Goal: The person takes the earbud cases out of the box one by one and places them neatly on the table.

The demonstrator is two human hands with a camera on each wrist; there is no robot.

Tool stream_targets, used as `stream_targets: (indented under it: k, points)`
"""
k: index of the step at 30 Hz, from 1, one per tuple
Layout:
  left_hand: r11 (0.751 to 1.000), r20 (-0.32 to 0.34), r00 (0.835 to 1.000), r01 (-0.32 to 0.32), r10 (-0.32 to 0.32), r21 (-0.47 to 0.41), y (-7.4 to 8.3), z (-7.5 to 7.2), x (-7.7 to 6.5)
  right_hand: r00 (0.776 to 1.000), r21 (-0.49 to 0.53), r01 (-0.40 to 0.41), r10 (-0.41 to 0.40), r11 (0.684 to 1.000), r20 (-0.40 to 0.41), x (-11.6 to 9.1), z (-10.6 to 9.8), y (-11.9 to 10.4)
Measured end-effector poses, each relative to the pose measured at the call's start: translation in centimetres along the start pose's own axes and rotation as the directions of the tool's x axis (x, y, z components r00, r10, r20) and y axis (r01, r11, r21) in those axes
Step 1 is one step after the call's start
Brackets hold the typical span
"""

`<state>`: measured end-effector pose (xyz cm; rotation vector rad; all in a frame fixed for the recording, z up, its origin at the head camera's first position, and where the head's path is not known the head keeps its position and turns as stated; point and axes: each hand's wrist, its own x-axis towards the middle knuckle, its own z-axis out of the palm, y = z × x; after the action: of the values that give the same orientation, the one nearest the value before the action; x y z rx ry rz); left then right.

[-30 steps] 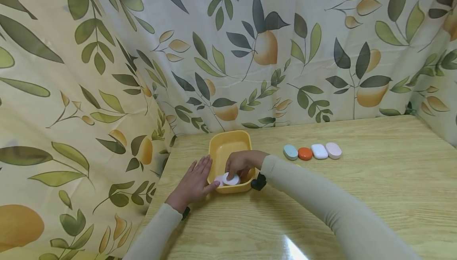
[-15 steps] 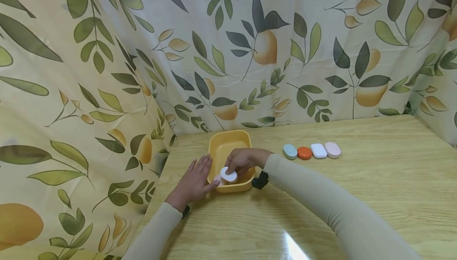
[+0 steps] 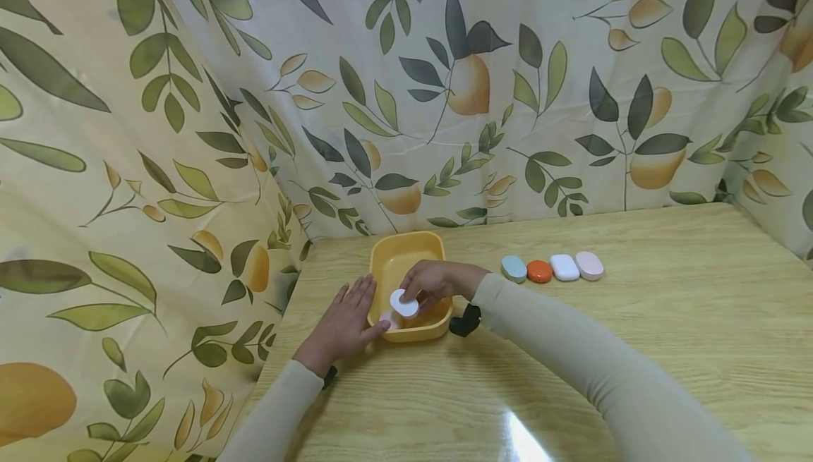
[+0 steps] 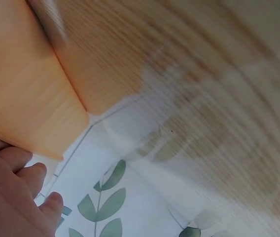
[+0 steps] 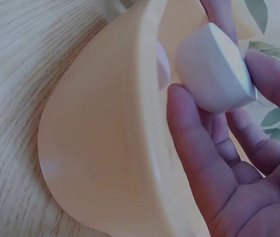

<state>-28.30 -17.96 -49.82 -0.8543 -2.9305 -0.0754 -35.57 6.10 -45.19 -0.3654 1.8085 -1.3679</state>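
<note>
A yellow plastic bin stands on the wooden table. Inside it, my right hand pinches a white bar of soap between thumb and fingers. The right wrist view shows this soap lifted by its edges near the bin's rim, its flat top facing away. A pale pink bar lies in the bin's front left corner, partly hidden by the white one. My left hand rests along the bin's left side with fingers straight, its thumb over the front left corner. The left wrist view has its fingers against the bin wall.
Right of the bin, bars in a row lie on the table: light blue, orange-red, white and pink. A leaf-and-fruit patterned curtain closes off the back and left. Light reflects off the table front.
My right hand has raised the white soap slightly from the bin's front, tilting it and shifting it a little back and left. My left hand has stayed in place.
</note>
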Motion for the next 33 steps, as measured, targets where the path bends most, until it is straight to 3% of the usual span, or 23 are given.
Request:
stream_targets:
  k: [7,19,33]
  points:
    - [1.0,0.009,1.0,0.011,-0.011,-0.002,-0.1,0.0,0.0,1.0,0.071,0.0,0.0,0.997,-0.006,-0.3,-0.4,-0.2]
    - [1.0,-0.022,1.0,-0.001,0.001,0.002,-0.2,0.0,0.1,1.0,0.086,0.024,-0.026,0.996,0.014,-1.5,-2.2,-0.2]
    - [0.999,0.015,1.0,0.027,-0.028,0.023,0.2,-0.1,0.0,0.999,0.078,0.032,-0.032,0.996,0.009,-3.3,-3.4,-0.3]
